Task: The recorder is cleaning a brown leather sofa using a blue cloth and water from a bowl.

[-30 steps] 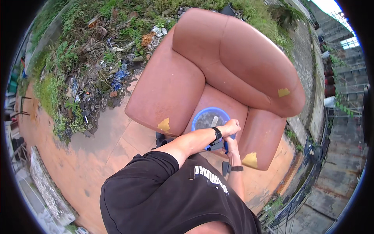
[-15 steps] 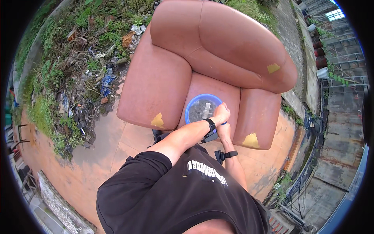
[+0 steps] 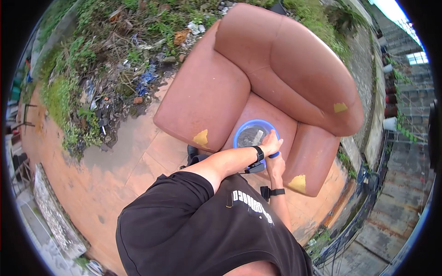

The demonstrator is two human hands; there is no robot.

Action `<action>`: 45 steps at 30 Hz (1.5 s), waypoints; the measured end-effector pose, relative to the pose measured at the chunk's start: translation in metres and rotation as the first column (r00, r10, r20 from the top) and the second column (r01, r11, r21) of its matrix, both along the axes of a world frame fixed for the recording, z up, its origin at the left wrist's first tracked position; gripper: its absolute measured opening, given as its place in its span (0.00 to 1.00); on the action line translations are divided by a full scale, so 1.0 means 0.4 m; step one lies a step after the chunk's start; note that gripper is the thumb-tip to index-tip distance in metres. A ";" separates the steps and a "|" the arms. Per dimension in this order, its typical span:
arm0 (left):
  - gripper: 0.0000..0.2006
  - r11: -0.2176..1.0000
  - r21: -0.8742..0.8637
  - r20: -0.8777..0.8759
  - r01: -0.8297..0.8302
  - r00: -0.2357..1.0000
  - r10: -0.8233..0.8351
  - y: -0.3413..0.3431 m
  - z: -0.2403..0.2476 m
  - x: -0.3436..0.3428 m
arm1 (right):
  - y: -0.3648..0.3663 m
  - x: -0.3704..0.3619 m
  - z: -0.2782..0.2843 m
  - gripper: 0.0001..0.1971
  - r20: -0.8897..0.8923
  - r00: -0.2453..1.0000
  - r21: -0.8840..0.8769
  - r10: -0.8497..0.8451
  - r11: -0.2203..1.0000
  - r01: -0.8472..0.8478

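Observation:
A round blue basin (image 3: 237, 134) stands on the seat of a reddish-brown sofa (image 3: 271, 108). Inside it is greyish, murky contents, with a pale strip (image 3: 258, 136) near the right side. My left hand (image 3: 271, 143) is at the basin's right rim, its fingers curled; what they grip is hidden. Just below it, closed, is my right hand (image 3: 276, 166). A small dark-blue piece (image 3: 275, 155) shows between the two hands, too little of it to name. Black bands circle both wrists.
The sofa's covering is torn at the front of both arms and on the backrest. Left of it lie weeds and rubbish (image 3: 110, 106) beside a wet patch (image 3: 133, 142) on the tiled floor. Far right stands a corrugated wall (image 3: 391, 184) with pots along it.
The whole view has shifted and turned, so the sofa and basin appear farther right and lower. Both hands stay together at the basin's right side, with little change in their pose.

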State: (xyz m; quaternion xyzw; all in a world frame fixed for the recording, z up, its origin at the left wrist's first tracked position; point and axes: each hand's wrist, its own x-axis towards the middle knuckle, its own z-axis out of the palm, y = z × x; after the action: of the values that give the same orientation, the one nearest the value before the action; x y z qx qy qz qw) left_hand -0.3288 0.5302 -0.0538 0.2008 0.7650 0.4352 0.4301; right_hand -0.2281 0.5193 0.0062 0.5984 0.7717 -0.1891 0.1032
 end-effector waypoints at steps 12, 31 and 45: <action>0.14 0.866 -0.139 0.640 -0.480 0.624 0.448 -0.636 -0.355 -0.511 | -0.131 0.287 -0.204 0.11 -0.169 0.898 -0.459 -0.407 0.839 0.293; 0.15 0.378 -0.384 0.327 -0.843 0.258 0.909 -1.744 -0.237 -0.173 | -0.205 -0.024 -0.318 0.16 -0.326 0.937 -0.586 -0.126 0.804 -0.096; 0.11 0.306 -0.452 0.227 -0.838 0.224 0.948 -2.036 -0.302 -0.375 | -0.420 -0.019 -0.407 0.15 -0.159 0.983 -0.595 -0.088 0.804 -0.024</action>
State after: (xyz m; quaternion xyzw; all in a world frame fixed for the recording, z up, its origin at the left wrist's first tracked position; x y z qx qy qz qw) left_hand -0.4787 -0.2842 -0.1746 -0.4385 0.6580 0.5422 0.2841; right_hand -0.2357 0.3515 -0.1565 0.5295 0.6695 -0.4756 0.2125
